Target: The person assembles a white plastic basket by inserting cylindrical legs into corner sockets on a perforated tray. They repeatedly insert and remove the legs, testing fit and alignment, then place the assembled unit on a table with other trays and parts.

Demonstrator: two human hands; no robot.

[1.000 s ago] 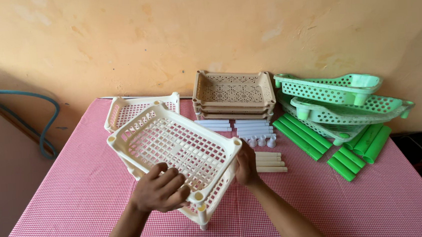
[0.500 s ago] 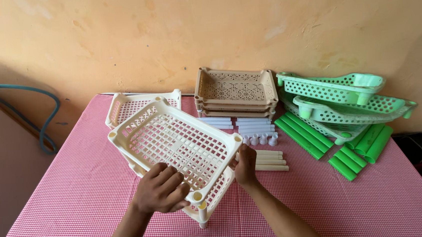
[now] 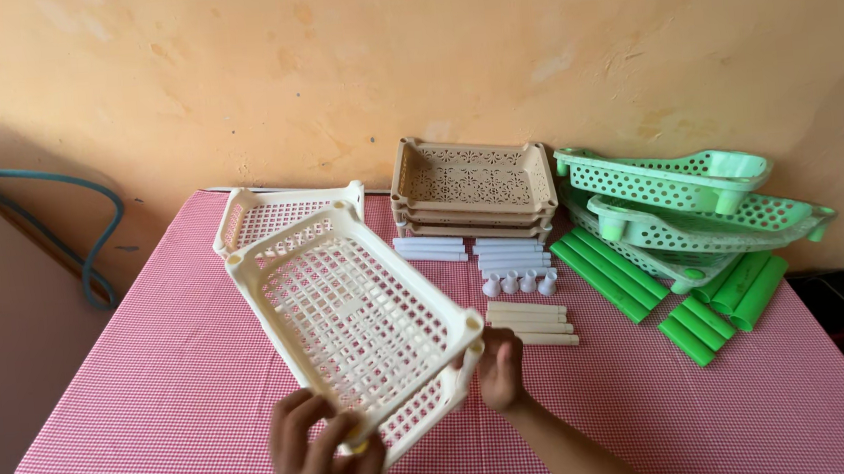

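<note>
Both hands hold a cream lattice tray (image 3: 353, 318) tilted above the near middle of the tabletop (image 3: 153, 389): the left hand (image 3: 322, 466) has its grip closed around the tray's near corner, where a short leg seems to be fitted, and the right hand (image 3: 500, 366) grasps the near right corner. Judging by this, the cream rack is only begun. A second cream tray (image 3: 260, 215) lies behind it on the red checked cloth, and cream posts (image 3: 532, 324) lie loose just right of the held tray. The white tubes (image 3: 473, 251), small white caps (image 3: 518, 283), stacked tan trays (image 3: 471, 185), green trays (image 3: 685, 196) and green tubes (image 3: 677, 292) all lie unassembled at the far right.
</note>
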